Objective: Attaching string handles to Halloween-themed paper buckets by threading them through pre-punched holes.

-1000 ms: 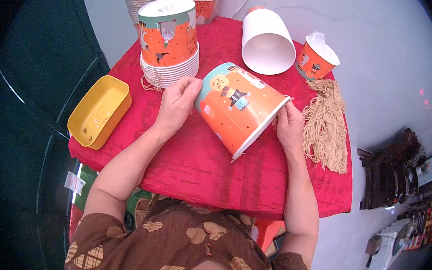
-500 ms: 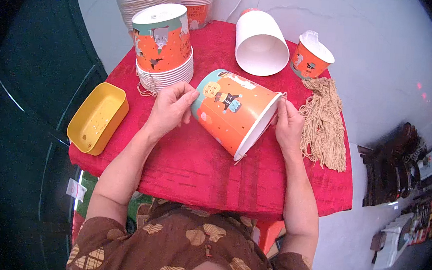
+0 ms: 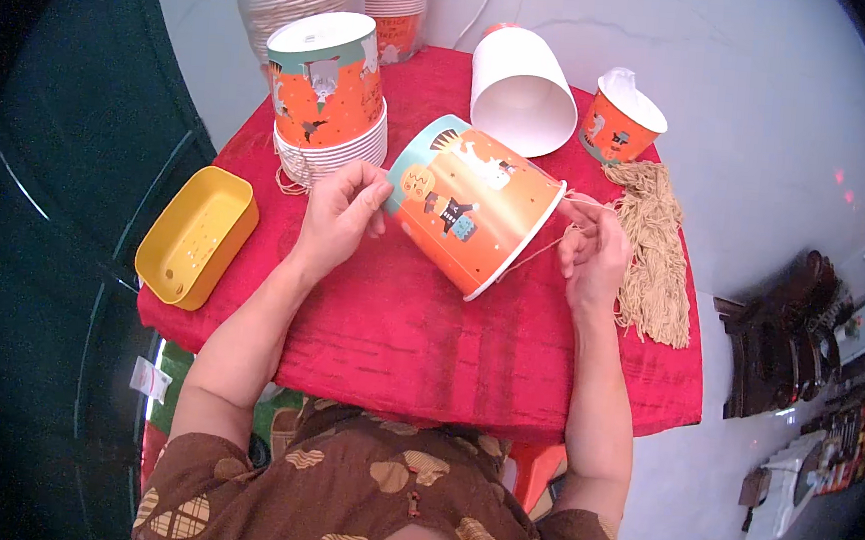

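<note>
**Steadying a patterned bucket while the cord runs from its rim**

From where I stand, the orange-and-teal paper bucket [image 3: 472, 208] is tilted over the middle of the red-clothed surface [image 3: 397, 348], its white rim turned toward the person's right. The left hand [image 3: 341, 213] has thumb and fingers pinched on the teal base end. At the other end, a thin cord [image 3: 532, 258] stretches from the rim to the right hand [image 3: 594, 251], whose fingers are curled just beside the bucket; whether they grip the cord or merely have it looped over them, I can't quite tell.

To do this neatly, I'd hold the base firmly enough to stop it twisting, yet lightly enough not to dent the paper wall. The pull on the cord should be gentle and even, with both strands kept apart so they don't tangle, and the rim spared any sharp tug.

The tan cord bundle [image 3: 653, 265] lies close by the right hand, so I'd mind those loose strands too. The yellow tray [image 3: 197, 239] sits well apart, on the left.
</note>
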Demonstrator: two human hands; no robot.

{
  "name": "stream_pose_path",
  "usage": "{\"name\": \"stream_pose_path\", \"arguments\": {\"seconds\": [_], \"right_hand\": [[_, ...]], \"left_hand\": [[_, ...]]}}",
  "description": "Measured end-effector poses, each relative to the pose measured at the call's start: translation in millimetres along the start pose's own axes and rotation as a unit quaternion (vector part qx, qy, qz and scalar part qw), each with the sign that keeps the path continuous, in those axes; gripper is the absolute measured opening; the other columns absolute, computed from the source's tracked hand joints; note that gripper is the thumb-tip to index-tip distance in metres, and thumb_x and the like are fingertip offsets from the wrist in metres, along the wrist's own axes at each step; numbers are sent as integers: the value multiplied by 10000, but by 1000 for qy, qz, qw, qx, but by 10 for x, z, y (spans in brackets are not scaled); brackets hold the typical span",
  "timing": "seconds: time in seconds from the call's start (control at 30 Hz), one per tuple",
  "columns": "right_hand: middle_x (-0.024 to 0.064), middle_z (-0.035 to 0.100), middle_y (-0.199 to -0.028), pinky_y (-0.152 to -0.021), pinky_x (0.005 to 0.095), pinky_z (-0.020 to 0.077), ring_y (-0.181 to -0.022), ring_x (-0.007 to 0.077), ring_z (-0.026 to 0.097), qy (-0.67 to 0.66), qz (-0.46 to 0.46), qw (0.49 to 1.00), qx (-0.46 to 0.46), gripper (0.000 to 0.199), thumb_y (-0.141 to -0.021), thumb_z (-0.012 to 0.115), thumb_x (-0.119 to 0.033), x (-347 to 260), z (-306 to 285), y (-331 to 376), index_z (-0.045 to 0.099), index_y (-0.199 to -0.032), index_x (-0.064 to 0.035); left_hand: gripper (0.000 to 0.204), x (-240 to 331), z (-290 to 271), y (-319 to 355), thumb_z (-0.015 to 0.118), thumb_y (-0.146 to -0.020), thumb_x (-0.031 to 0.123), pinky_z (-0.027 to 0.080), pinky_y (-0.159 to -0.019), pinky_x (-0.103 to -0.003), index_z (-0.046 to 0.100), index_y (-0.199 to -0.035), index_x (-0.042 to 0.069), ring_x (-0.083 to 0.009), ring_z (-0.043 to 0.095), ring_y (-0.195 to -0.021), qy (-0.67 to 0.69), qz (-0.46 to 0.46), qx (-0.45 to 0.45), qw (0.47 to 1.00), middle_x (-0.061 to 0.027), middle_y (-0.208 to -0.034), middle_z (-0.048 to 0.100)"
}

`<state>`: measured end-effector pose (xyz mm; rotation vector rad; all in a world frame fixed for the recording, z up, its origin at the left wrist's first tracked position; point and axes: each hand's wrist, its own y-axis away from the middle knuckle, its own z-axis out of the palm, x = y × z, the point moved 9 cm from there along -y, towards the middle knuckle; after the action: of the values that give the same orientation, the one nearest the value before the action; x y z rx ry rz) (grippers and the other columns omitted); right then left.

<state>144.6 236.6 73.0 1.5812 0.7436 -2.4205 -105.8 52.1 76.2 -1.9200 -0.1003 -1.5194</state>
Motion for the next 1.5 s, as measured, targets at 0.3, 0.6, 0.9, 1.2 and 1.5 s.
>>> {"name": "stream_pose_path", "arguments": {"seconds": [0.3, 0.6, 0.9, 1.2, 1.5], "right_hand": [[240, 682, -934, -328, 220, 281, -380, 108, 374, -222, 66, 960, -161, 660, -975, 255, -478, 28, 240, 71, 594, -1101, 74], [245, 656, -1012, -350, 199, 280, -421, 84, 375, -238, -32, 965, -104, 502, -949, 350, -354, -84, 66, 16, 549, -1173, 48], [155, 652, -1052, -365, 169, 279, -457, 49, 417, -43, -101, 993, -32, 432, -997, 450, -334, -285, 189, 170, 566, -1150, 52], [17, 544, -670, -376, 182, 271, -442, 44, 375, -148, 32, 978, -144, 304, -968, 562, -304, -90, 391, 234, 583, -957, -1], [-32, 492, -633, -403, 184, 258, -463, 29, 360, -136, 44, 982, -124, 174, -929, 636, -188, 20, 412, 294, 569, -849, -49]], "left_hand": [[125, 64, 59, 46, 551, -963, 118, 447, -516, -203, 582, -952, -2, -60, 547, -571, 23, 21, 4, 999, -13, -765, 599], [137, 103, -71, 40, 549, -968, 115, 467, -545, -208, 588, -1005, -11, -68, 561, -619, 25, 54, 49, 997, -26, -818, 616], [96, 202, 9, 109, 551, -953, 59, 495, -624, -220, 579, -1000, -21, -73, 582, -698, 3, 108, 58, 992, -64, -979, 635], [71, 191, 171, 126, 532, -936, -15, 510, -714, -236, 558, -1002, -24, -89, 595, -819, 35, 129, 7, 991, -104, -1136, 608], [187, -18, 245, 35, 575, -891, -32, 515, -688, -241, 535, -1073, -9, -98, 595, -857, -46, 81, -10, 996, -85, -1119, 570]]}}
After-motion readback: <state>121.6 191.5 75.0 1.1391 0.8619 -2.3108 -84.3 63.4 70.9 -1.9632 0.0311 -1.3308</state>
